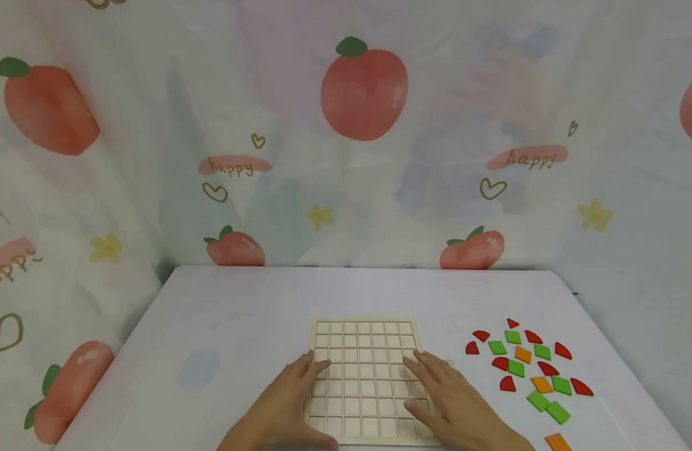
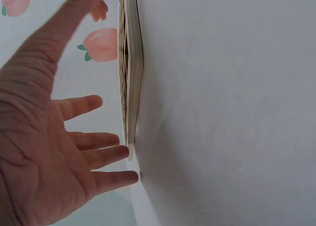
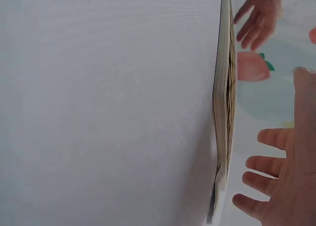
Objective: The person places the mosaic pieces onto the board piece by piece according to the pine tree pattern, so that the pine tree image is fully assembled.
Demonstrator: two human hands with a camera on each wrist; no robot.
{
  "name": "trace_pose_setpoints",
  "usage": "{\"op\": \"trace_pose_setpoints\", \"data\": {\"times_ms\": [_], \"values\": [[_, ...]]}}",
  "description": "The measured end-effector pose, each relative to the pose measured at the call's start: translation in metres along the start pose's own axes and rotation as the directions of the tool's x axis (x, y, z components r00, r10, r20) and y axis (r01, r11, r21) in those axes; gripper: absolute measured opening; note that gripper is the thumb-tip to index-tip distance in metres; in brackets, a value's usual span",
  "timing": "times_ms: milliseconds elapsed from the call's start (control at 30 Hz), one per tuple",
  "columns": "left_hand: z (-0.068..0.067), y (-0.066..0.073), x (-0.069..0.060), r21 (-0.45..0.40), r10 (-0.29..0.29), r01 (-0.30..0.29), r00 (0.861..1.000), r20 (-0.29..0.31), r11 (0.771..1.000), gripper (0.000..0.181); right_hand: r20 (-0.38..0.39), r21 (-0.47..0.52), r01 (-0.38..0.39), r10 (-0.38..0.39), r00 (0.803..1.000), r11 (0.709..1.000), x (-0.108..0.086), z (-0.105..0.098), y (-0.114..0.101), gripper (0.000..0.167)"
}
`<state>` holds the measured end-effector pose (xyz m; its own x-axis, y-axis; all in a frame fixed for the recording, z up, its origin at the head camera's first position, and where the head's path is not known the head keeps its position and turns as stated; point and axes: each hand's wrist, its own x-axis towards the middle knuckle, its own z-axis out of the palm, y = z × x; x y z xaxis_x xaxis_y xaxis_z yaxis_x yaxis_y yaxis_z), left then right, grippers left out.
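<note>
A pale wooden board (image 1: 369,371) divided into a grid of squares lies flat on the white table. At its left edge is the left hand (image 1: 286,401), fingers spread and holding nothing; in the left wrist view the left hand (image 2: 59,162) has straight fingers beside the board's side (image 2: 132,78). Over the right edge, the right hand (image 1: 455,401) reaches with spread fingers and nothing in them. The right wrist view shows that hand (image 3: 286,181) near the board's side (image 3: 223,97). Whether fingertips touch the board, I cannot tell.
To the right of the board several flat pieces are scattered: red rounded ones (image 1: 581,387), green squares (image 1: 558,412) and orange squares (image 1: 542,384). Something small and thin lies partly hidden beside the right hand. A fruit-patterned cloth (image 1: 346,207) hangs behind the table (image 1: 238,300).
</note>
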<state>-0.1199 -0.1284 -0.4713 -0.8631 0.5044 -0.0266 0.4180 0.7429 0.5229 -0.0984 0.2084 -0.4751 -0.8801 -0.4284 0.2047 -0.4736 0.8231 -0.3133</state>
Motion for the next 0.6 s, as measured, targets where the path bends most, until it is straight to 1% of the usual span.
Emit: {"op": "trace_pose_setpoints", "data": {"times_ms": [100, 233, 300, 400, 500, 600], "values": [[0.001, -0.003, -0.003, 0.014, 0.010, -0.011, 1.000, 0.017, 1.000, 0.116, 0.010, 0.017, -0.047, 0.047, 0.999, 0.999, -0.005, -0.003, 0.005, 0.062], [0.000, -0.009, -0.001, 0.032, 0.011, -0.012, 1.000, 0.016, 0.999, 0.114, 0.032, 0.050, -0.119, 0.117, 0.993, 0.992, -0.011, -0.009, 0.012, 0.061], [-0.001, -0.013, 0.003, 0.019, 0.006, -0.006, 1.000, 0.021, 1.000, 0.113, 0.041, 0.055, -0.151, 0.149, 0.988, 0.987, -0.014, -0.012, 0.016, 0.061], [-0.006, -0.021, 0.009, -0.026, 0.012, -0.011, 1.000, 0.024, 1.000, 0.111, 0.044, 0.061, -0.202, 0.199, 0.979, 0.978, -0.018, -0.017, 0.023, 0.062], [-0.011, -0.028, 0.018, -0.072, 0.026, -0.025, 1.000, 0.014, 0.997, 0.106, 0.015, 0.042, -0.249, 0.249, 0.968, 0.968, -0.020, -0.022, 0.031, 0.064], [-0.016, -0.033, 0.026, -0.078, 0.023, -0.022, 1.000, 0.008, 0.997, 0.101, -0.014, 0.018, -0.293, 0.293, 0.956, 0.956, -0.021, -0.027, 0.040, 0.066]]}}
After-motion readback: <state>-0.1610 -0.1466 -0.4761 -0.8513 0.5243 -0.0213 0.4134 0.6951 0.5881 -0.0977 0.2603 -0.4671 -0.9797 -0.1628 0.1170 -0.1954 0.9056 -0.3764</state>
